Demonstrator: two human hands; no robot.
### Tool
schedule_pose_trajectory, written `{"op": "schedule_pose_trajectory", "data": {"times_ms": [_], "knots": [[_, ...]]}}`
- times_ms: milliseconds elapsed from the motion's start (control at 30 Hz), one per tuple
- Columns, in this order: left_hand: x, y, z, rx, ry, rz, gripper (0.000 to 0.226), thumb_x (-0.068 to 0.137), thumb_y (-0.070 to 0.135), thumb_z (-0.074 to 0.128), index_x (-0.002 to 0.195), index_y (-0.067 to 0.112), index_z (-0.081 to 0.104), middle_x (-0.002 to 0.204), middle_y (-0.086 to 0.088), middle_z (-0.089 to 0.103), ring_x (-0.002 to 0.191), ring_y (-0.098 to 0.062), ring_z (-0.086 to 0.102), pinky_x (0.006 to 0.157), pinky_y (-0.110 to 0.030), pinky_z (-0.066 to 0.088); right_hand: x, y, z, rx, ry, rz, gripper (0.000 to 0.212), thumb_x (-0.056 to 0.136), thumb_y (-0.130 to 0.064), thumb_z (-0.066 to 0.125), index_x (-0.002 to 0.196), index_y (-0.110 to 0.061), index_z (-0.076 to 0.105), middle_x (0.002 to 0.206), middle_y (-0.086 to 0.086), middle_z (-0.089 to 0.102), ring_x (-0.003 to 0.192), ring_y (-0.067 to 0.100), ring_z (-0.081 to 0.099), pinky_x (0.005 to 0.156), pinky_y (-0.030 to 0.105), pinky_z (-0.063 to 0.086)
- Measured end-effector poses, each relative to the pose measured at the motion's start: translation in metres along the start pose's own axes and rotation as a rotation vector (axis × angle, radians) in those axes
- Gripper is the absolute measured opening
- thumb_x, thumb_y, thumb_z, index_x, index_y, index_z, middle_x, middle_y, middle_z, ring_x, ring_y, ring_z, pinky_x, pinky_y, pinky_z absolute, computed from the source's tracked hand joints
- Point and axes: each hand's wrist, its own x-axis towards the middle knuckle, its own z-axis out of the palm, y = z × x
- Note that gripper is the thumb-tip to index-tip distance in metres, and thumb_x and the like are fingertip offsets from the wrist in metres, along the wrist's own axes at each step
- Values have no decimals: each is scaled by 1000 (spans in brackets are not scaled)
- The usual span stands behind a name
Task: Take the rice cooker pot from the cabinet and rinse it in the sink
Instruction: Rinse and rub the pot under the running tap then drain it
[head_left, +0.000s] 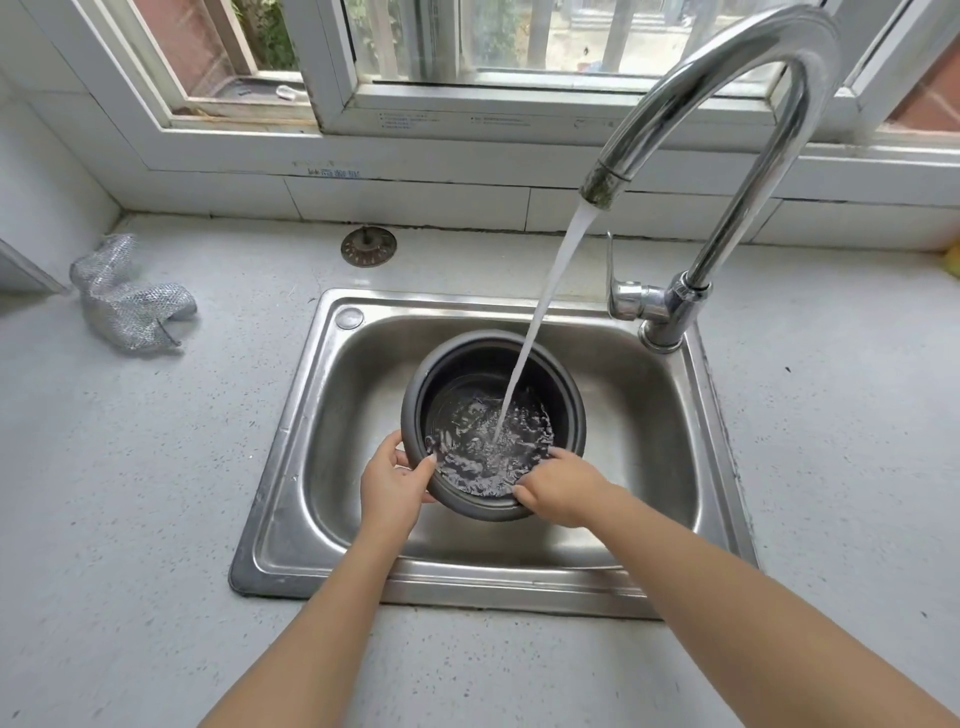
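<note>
Both hands on rice cooker pot

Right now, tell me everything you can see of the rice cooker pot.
The rice cooker pot is a round, dark grey pot with a flared rim and a black inside, metal by its look. It is in the steel sink, tilted toward the camera, part-filled with churning water from the tap's stream. The left hand and the right hand grip its near rim, fingertips over the edge.

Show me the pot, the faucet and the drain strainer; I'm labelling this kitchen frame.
pot (563, 397): head view, on its inner right wall.
faucet (737, 57): head view, on the top of its arch.
drain strainer (368, 247): head view, on its round disc.
</note>
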Motion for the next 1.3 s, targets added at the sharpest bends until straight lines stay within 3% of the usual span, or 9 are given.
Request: {"op": "schedule_pose_trajectory", "data": {"times_ms": [167, 333, 567, 700, 767, 867, 1100, 1200, 1300], "knots": [[0, 0, -1, 2, 6, 5, 17, 82, 4, 64, 93, 17, 64, 64, -5, 48, 54, -16, 61, 56, -37, 60, -2, 24, -11, -189, 49, 11, 43, 99, -28, 26, 100, -16, 67, 107, 3, 68, 119, 23, 48, 117, 40, 8], [0, 2, -1, 1, 12, -12, 18, 82, 4, 63, 87, 21, 65, 61, -1, 48, 53, -13, 62, 55, -33, 59, -3, 33, -23, -259, 116, 32, 42, 98, -29, 28, 100, -15, 68, 104, 0, 69, 116, 22, 46, 119, 39, 3], [2, 1, -4, 31, 41, -8, 18, 84, 7, 60, 82, 24, 62, 62, -2, 49, 64, -24, 56, 72, -53, 56, -9, 17, -8, -146, 60, -77, 65, 96, -54, 23, 97, -11, 71, 98, 8, 71, 104, 26, 55, 107, 37, 24], [-1, 5, -2, 22, 60, 18, 23, 86, 10, 60, 104, 23, 60, 69, 1, 55, 69, -22, 60, 75, -45, 55, -17, 18, 6, -137, 14, -101, 66, 89, -63, 31, 123, -13, 57, 123, 4, 62, 124, 26, 44, 116, 41, 12], [-2, 7, -1, 23, 95, -2, 37, 85, 13, 62, 120, 17, 50, 77, 1, 55, 75, -23, 60, 77, -42, 52, -17, 17, 6, -186, -20, -119, 58, 89, -52, 45, 133, -16, 47, 131, 3, 56, 128, 26, 41, 116, 42, 10], [-4, 9, -1, 16, 102, -34, 34, 83, 14, 65, 112, 15, 47, 82, 3, 55, 79, -25, 60, 79, -44, 52, -16, 13, 2, -184, 1, -110, 39, 91, -28, 49, 128, -19, 51, 128, 2, 59, 124, 24, 45, 115, 40, 12], [-7, 10, 0, -81, -1, -105, 64, 80, 0, 63, 133, 27, 41, 87, 6, 58, 77, -7, 61, 73, -26, 51, -9, 4, 1, -119, 15, -61, 35, 92, -28, 50, 125, -16, 53, 123, 6, 61, 123, 23, 46, 116, 41, 9], [-6, 7, 4, -97, -10, -201, 53, 80, -2, 62, 128, 11, 43, 86, 0, 61, 84, -19, 64, 80, -39, 55, -7, 1, -2, -83, 2, -45, 34, 92, -28, 50, 124, -17, 54, 120, 7, 62, 120, 24, 49, 116, 42, 8], [-8, 6, 8, -154, -76, -301, 51, 81, 0, 64, 123, 13, 39, 100, -11, 62, 84, -28, 66, 56, -32, 57, -6, 1, -1, -55, -4, -36, 34, 92, -28, 51, 124, -18, 54, 119, 7, 62, 120, 24, 50, 116, 43, 5]]}}
